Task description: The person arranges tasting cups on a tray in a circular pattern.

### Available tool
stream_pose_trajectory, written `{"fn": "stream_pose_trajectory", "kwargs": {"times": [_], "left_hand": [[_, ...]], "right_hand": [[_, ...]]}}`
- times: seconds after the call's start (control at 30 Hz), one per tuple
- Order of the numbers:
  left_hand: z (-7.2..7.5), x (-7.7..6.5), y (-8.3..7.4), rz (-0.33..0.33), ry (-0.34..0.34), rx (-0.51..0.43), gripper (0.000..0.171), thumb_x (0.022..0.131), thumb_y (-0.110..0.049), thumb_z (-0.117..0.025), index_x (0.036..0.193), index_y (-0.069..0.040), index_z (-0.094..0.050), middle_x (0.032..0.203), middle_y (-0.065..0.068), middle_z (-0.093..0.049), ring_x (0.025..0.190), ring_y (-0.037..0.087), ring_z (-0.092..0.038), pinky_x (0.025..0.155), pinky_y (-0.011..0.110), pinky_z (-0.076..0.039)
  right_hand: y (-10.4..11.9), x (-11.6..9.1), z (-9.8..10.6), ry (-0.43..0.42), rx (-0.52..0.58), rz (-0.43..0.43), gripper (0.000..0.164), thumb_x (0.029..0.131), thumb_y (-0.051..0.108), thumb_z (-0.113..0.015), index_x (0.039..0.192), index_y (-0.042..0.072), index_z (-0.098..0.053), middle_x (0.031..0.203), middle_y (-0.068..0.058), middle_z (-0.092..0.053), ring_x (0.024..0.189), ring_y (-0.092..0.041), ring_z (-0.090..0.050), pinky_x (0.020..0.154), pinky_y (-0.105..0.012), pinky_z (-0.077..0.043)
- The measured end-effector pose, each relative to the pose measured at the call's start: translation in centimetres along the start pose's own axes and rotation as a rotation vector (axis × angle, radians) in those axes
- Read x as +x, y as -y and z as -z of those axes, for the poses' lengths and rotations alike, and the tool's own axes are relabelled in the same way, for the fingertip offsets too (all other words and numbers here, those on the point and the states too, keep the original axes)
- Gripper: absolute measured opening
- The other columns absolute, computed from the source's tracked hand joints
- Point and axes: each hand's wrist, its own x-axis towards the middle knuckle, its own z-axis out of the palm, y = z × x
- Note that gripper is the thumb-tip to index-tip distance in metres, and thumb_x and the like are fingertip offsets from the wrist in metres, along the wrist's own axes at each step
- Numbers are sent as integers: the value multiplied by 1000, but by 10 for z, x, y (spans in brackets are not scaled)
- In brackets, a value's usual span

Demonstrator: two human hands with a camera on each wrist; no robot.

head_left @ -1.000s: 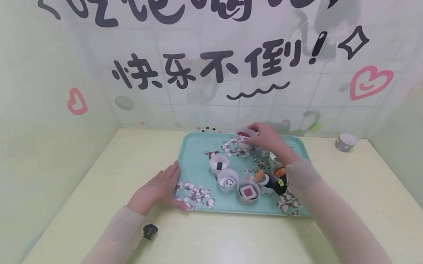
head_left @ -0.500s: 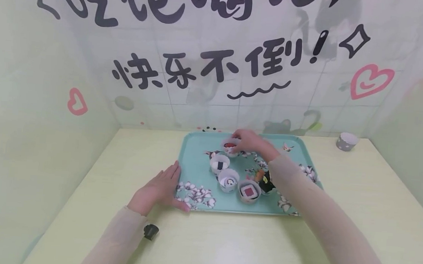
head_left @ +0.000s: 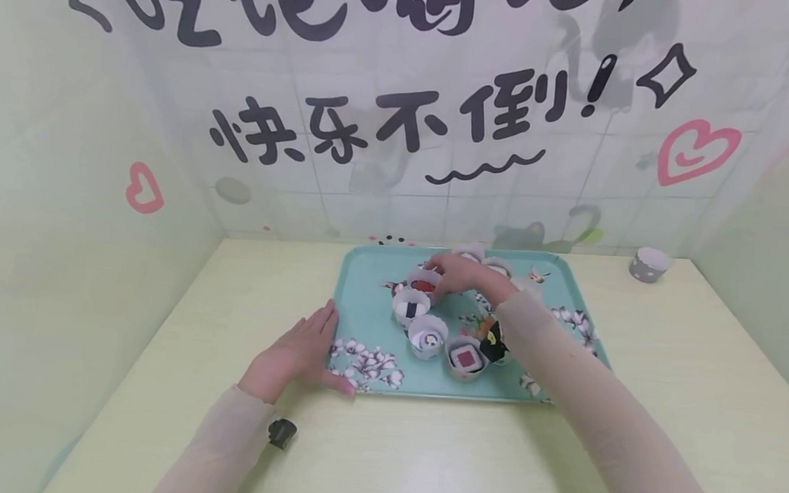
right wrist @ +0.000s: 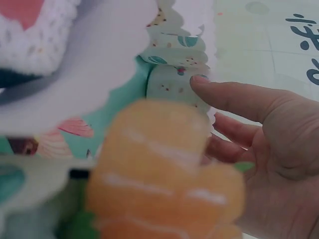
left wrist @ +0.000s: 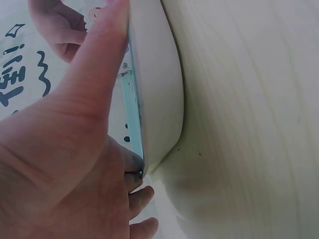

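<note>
My right hand [head_left: 457, 274] is at a scalloped paper cup [head_left: 423, 285] with a red piece in it, at the back left of the ring of cups. Its thumb is on the near side and its fingers on the far side. In the right wrist view the thumb [right wrist: 224, 94] lies on the patterned wall of a cup [right wrist: 174, 85]. My left hand [head_left: 294, 350] rests with straight fingers along the left edge of the mint-green flowered tray [head_left: 365, 275], thumb at the front corner. The left wrist view shows it against the tray's side [left wrist: 158, 84].
Beside the held cup stand further cups with toy sushi, including a white-and-black piece [head_left: 411, 309] and a red-centred one [head_left: 465, 358]. An orange shrimp-like piece [right wrist: 154, 164] looms close in the right wrist view. A dark small object [head_left: 281, 433] and a grey dotted cup [head_left: 649, 265] lie off the tray.
My right hand has moved left and then slightly nearer with the red-piece cup, which now stands next to the white-and-black one. The left hand has stayed at the tray edge.
</note>
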Motion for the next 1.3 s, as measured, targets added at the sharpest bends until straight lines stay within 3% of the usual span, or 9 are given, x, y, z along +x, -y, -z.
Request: {"fn": "stream_pose_trajectory", "kwargs": {"times": [0.23,0.37,0.57,0.77,1.03,1.3], "left_hand": [[4,-3,-3,-3,3,-1,140,64,-68,-82,156,10,-10,166,26,-4,154,43,-12,127,55,-17],[4,-3,-3,-4,10,-9,140,64,-67,-82,156,10,-10,166,26,-3,154,43,-11,127,55,-17],[3,-3,-3,0,8,-5,141,63,-68,-82,156,9,-10,166,26,-3,154,43,-12,127,55,-17],[2,-3,-3,-1,-2,-19,140,63,-67,-83,156,10,-10,166,26,-3,153,44,-13,127,55,-17],[2,-3,-3,-3,-1,-17,140,64,-67,-82,156,10,-11,166,27,-4,153,44,-13,127,55,-18],[1,-3,-3,-1,-1,-17,140,64,-67,-83,156,9,-10,166,27,-3,153,45,-13,127,55,-18]], "right_hand": [[-2,-3,2,54,15,21,66,91,12,-71,150,11,-41,156,-18,-41,143,-36,-41,116,-51,-42],[-2,-8,7,53,-7,24,67,91,16,-71,151,13,-40,155,-16,-43,142,-34,-43,116,-52,-42],[-4,-17,18,20,76,78,63,93,14,-67,150,3,-39,151,-20,-47,138,-37,-48,111,-50,-48],[-15,-25,31,-101,88,141,54,97,19,-64,143,-2,-46,143,-25,-53,132,-38,-53,107,-49,-51],[-36,-43,50,-262,146,110,52,97,27,-64,139,-1,-51,139,-23,-56,127,-38,-55,105,-52,-51],[-61,-65,68,-408,213,44,60,98,32,-63,145,-2,-44,141,-26,-55,126,-41,-56,105,-52,-51]]}}
